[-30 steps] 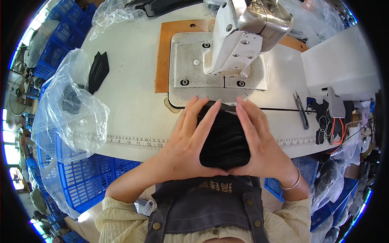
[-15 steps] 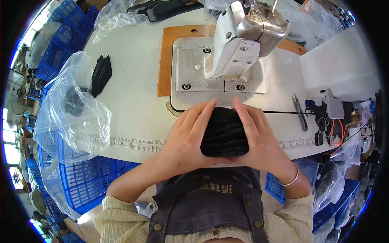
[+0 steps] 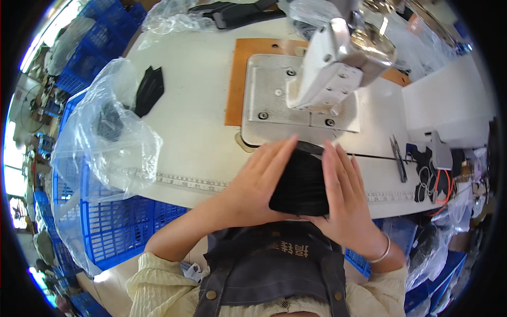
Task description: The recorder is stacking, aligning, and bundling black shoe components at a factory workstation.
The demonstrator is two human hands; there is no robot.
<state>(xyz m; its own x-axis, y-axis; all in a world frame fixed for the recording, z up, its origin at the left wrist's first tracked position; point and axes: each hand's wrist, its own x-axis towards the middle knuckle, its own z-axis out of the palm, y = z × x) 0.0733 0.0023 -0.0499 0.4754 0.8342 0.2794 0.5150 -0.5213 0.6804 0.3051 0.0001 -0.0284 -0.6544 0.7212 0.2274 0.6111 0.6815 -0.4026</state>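
A thick stack of black pieces (image 3: 300,182) with layered edges is squeezed between my two hands at the table's front edge. My left hand (image 3: 256,182) presses its left side, with the fingers pointing forward and the thumb low at the near end. Along the right side lies my right hand (image 3: 344,193), its fingers straight and its palm against the stack. Just beyond the stack stands a white sewing machine (image 3: 328,79) on its metal bed plate (image 3: 277,122). What the pieces are made of I cannot tell.
A clear plastic bag (image 3: 124,142) hangs over the blue crate (image 3: 113,232) at left, near a black cut piece (image 3: 150,91). Thread snips (image 3: 398,158) lie at right, beside a grey device with cords (image 3: 439,150). Black straps (image 3: 240,15) and plastic bags lie at the back.
The view has shifted, so the table sits farther right and lower. The stack has tilted, showing its far end, and my right hand's fingers have straightened along its side.
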